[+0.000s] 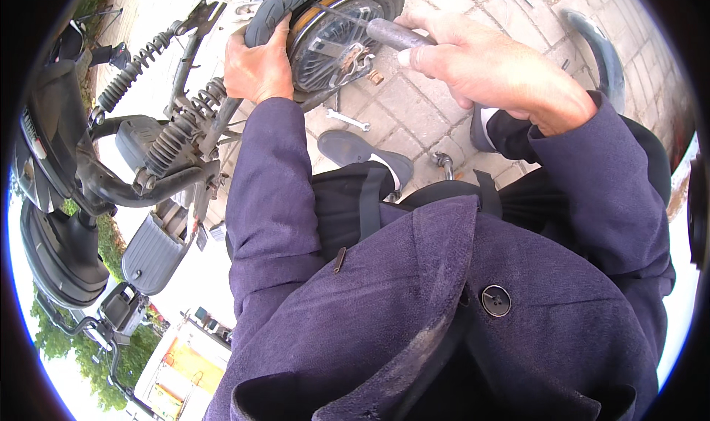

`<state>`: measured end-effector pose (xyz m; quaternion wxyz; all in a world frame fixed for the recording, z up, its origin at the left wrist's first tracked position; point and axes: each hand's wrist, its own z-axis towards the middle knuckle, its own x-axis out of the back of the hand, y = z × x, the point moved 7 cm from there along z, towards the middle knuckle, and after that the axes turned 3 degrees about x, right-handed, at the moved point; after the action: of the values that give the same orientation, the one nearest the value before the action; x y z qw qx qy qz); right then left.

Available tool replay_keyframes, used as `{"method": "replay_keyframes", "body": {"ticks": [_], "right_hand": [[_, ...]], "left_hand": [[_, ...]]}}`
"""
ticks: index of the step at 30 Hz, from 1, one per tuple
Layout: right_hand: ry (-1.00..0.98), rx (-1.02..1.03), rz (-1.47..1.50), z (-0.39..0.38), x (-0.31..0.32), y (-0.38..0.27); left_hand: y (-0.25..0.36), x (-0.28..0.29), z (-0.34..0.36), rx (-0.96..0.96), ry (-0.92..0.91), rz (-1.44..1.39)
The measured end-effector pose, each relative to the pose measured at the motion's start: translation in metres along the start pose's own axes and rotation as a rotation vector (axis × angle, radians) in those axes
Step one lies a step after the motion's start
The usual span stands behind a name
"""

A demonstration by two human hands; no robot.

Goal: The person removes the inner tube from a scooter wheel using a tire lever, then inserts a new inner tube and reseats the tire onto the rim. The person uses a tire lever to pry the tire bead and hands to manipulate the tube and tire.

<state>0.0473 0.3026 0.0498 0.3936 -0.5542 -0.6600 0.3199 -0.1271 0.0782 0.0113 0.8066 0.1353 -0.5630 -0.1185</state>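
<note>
My left hand [259, 64] is closed around the side of a black tyre [275, 15]. The tyre sits on a wheel with a spoked, dirty hub [336, 44] and an orange-brown rim edge. In my right hand [481, 58] is a pry tool [399, 35] with a thick grey handle. Its thin metal shaft reaches left to the gap between tyre and rim; the tip's exact contact is hard to make out. A brass-coloured fitting [376, 77] shows beside the hub. Below the wheel, an open-ended spanner [347, 120] lies on the paving.
The scooter frame [140, 188] with coil shock absorbers [177, 136] stands close on my left. My shoe [355, 149] is just below the spanner. A metal tool [444, 163] lies between my feet. At the right, a curved grey piece [599, 55] rests on the paving [429, 110].
</note>
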Motion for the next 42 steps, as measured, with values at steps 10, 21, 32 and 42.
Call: {"method": "replay_keyframes", "body": {"ticks": [10,21,32,42], "right_hand": [[-0.069,-0.166,0.154,0.009,0.023,-0.002],[0.195,0.171,0.009,0.006,-0.025,0.033],[-0.033,-0.182,0.307,0.01,-0.003,0.009],[-0.033,-0.103,0.131,0.017,0.003,0.005]], "left_hand": [[0.002,0.004,-0.009,-0.123,0.111,-0.083],[-0.001,0.0,-0.013,-0.096,0.098,-0.09],[0.002,0.0,-0.003,-0.014,0.01,-0.061],[0.0,0.004,-0.011,-0.059,0.057,-0.102]]}}
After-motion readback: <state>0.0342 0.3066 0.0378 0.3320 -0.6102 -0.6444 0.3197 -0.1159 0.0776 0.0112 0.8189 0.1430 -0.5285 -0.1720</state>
